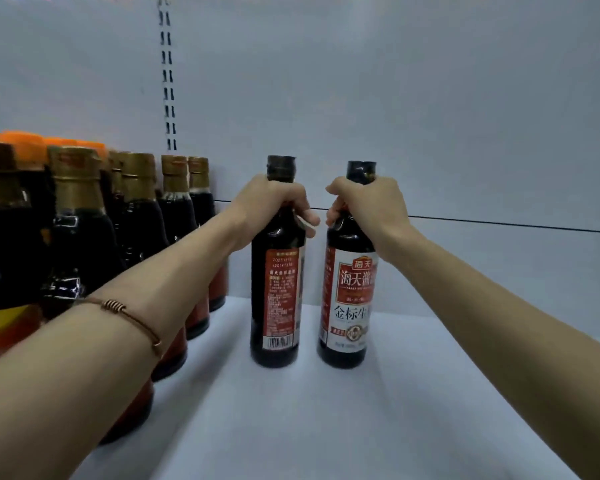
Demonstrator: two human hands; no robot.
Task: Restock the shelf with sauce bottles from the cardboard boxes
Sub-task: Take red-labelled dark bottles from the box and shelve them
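Note:
Two dark sauce bottles stand upright side by side on the white shelf (pixel 291 427). My left hand (pixel 271 202) grips the neck of the left bottle (pixel 278 299), whose back label with a barcode faces me. My right hand (pixel 364 206) grips the neck of the right bottle (pixel 347 306), which shows its red and white front label. Both bottles have black caps and rest on the shelf surface, a small gap between them. No cardboard box is in view.
Rows of dark sauce bottles with gold caps (pixel 136 216) fill the shelf's left side, partly behind my left forearm. Orange-capped bottles (pixel 21 143) stand further left. The white back panel (pixel 395 98) with a slotted upright (pixel 168 81) closes the rear.

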